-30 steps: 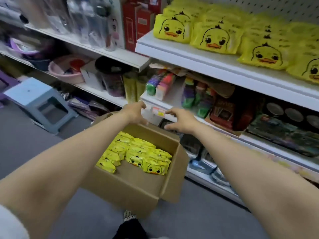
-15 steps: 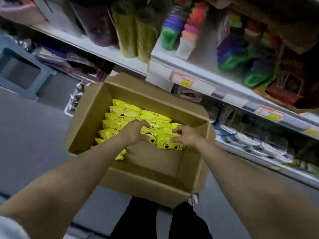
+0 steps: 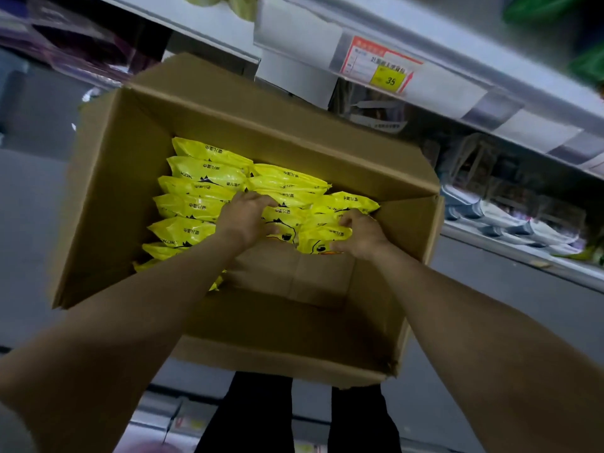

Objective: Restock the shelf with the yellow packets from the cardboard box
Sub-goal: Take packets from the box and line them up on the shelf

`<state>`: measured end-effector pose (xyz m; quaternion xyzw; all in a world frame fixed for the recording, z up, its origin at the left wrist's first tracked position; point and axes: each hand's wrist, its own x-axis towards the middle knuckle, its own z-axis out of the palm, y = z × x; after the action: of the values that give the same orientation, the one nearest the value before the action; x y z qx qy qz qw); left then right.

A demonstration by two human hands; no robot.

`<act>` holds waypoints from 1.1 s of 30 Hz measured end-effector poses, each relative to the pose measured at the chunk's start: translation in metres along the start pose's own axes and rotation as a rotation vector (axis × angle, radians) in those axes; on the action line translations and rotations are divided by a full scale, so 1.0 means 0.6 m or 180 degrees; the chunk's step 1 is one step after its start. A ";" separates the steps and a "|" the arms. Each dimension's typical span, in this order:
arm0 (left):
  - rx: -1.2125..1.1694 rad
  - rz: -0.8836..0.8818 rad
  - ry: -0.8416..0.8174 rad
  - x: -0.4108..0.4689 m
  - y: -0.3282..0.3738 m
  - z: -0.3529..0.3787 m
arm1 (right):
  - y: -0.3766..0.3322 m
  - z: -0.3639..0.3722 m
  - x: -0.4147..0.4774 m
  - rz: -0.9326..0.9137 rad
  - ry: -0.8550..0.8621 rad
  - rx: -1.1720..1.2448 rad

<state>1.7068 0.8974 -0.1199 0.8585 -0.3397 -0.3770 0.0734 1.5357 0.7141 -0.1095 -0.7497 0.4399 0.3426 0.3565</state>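
Note:
An open cardboard box stands on the floor in front of the shelving. Several yellow packets with a duck face stand in rows in its far half; the near half shows bare cardboard. Both my hands are inside the box at the front of the right-hand row. My left hand has its fingers curled over the tops of the packets on the left side of that row. My right hand grips the front yellow packet from the right, thumb at its lower edge.
A white shelf edge with a red and yellow price tag overhangs the box's far side. Lower shelves at the right hold pale packaged goods. My dark trouser legs stand just behind the box on the grey floor.
My hands went from the box's far rim down into the box and onto the packets. The view tilted down and closed in, so the upper shelf of yellow packets left the view.

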 end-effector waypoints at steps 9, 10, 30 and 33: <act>0.0333 -0.0176 -0.0019 0.029 0.008 0.031 | 0.022 0.055 0.007 0.0243 -0.0104 -0.0112; 0.0387 -0.0206 -0.0086 0.029 0.008 0.034 | 0.025 0.060 0.007 0.0258 -0.0164 -0.0074; -0.2679 -0.1232 0.0364 -0.182 0.064 -0.090 | -0.009 -0.046 -0.215 0.0066 -0.0314 0.2489; -0.2907 -0.1335 0.0124 -0.245 0.113 -0.099 | 0.015 -0.058 -0.262 -0.0127 -0.0455 0.2691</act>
<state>1.6414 0.9322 0.0355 0.7955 0.0413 -0.4777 0.3706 1.4750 0.7471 0.0360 -0.5203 0.5013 0.1763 0.6685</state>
